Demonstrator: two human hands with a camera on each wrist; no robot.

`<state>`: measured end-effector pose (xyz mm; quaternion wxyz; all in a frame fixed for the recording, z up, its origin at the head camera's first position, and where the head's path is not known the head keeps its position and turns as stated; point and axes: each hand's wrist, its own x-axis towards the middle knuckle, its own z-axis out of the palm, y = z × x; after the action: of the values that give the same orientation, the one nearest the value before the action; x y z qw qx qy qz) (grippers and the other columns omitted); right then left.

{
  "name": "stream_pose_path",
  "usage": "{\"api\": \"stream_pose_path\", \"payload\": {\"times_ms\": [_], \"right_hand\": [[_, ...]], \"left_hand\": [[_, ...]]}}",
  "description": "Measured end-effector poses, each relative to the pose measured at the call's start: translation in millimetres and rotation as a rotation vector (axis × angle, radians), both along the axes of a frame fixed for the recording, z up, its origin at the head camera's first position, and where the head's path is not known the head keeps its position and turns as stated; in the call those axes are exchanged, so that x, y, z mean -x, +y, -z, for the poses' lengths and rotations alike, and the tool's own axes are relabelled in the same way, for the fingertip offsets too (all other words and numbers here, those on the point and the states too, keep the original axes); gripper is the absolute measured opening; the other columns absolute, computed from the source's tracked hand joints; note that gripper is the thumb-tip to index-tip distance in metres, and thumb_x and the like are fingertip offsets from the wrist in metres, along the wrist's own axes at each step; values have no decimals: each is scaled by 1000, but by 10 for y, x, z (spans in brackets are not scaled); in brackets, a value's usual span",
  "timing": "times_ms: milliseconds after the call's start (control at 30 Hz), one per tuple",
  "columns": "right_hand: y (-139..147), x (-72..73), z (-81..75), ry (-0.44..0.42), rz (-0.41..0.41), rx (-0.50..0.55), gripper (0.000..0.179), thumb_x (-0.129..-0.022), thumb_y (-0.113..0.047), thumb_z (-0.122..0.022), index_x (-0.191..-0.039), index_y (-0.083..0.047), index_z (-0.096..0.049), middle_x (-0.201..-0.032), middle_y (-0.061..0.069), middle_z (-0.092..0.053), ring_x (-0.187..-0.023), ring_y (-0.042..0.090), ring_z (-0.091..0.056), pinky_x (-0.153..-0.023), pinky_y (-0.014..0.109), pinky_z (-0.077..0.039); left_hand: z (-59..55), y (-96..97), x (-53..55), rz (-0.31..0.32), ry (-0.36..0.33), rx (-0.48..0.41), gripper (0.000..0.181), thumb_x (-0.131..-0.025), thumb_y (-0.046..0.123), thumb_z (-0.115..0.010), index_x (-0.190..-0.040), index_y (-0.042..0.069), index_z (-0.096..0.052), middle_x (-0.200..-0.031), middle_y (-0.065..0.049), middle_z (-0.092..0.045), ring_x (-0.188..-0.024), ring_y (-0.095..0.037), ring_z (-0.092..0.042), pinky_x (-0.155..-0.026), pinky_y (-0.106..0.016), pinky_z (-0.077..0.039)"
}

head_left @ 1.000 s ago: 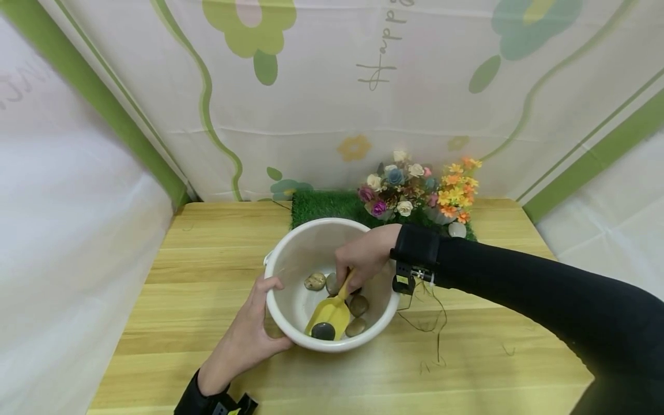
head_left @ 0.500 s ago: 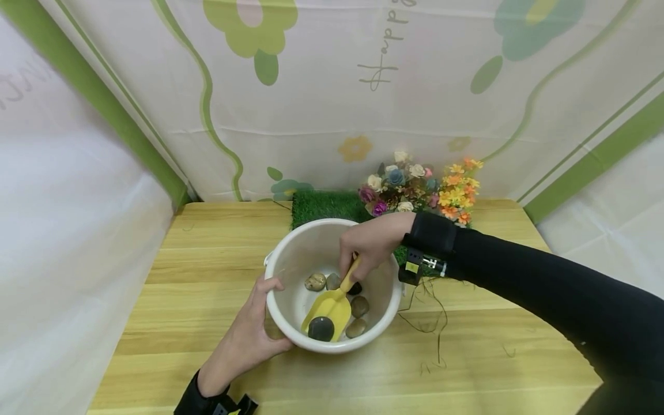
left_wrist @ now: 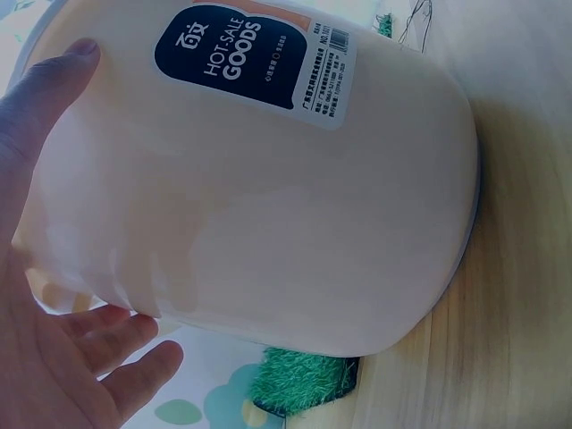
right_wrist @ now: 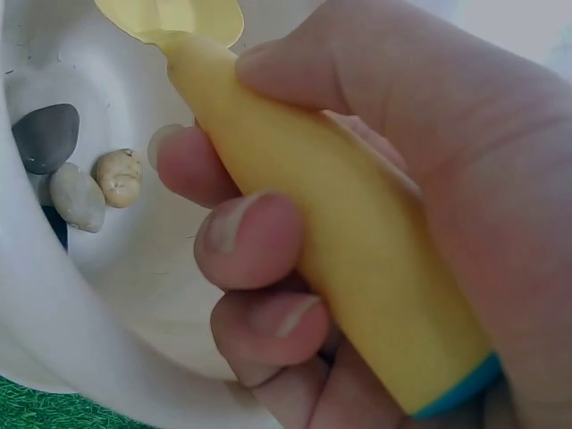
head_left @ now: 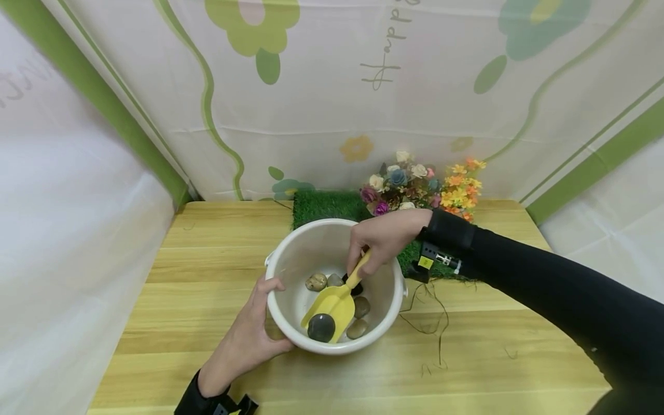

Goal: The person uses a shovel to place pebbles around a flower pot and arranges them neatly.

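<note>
My right hand grips a yellow toy shovel by its handle inside a white bucket. A dark grey stone lies at the front end of the shovel's blade. Around the blade, several other stones rest on the bucket's bottom, among them a speckled one and a brown one. My left hand holds the bucket at its left rim, fingertips over the edge and thumb outside. In the right wrist view, fingers and thumb wrap the shovel's handle, which ends in a blue tip.
Behind the bucket lies a green artificial grass mat bearing mixed flowers and a yellow-orange bunch. Thin dry strands lie on the wooden table to the right. A printed curtain hangs behind; the bucket carries a label.
My right hand has drawn up and to the right with the shovel, showing more of the blade and the dark stone on it. The left hand stays at the rim.
</note>
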<state>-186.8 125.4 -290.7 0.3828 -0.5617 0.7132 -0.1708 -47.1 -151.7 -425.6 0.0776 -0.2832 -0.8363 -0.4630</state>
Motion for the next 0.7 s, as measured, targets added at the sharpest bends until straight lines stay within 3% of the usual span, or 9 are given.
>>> {"api": "stream_pose_path", "payload": {"times_ms": [100,333,700], "right_hand": [[24,7,17,-20,13,18,24,-90,-17,-57,-111,-21,-66,-100,-14,-64,-72,6,-53,-64,24,-38],[82,10,-19,-45,40,47,24,-90,-19,-57,-112,-22,-66,-97,-13,-66,-55,6,-42,-55,23,-37],[144,5,-45,-82,70,66,24,-90,-18,-57,-112,-23,-66,-91,-14,-66,-49,10,-28,-50,23,-30]], "left_hand": [[9,-1,0,-2,-3,1,86,-58,38,-84,-122,17,-31,-149,-8,-19,-123,-29,-36,-83,-47,-47],[7,1,4,-4,3,-4,85,-58,36,-84,-122,18,-31,-148,-9,-20,-123,-30,-36,-83,-46,-47],[-19,3,-13,-10,-17,14,82,-61,38,-82,-121,13,-33,-148,-8,-21,-122,-29,-37,-84,-47,-46]]}}
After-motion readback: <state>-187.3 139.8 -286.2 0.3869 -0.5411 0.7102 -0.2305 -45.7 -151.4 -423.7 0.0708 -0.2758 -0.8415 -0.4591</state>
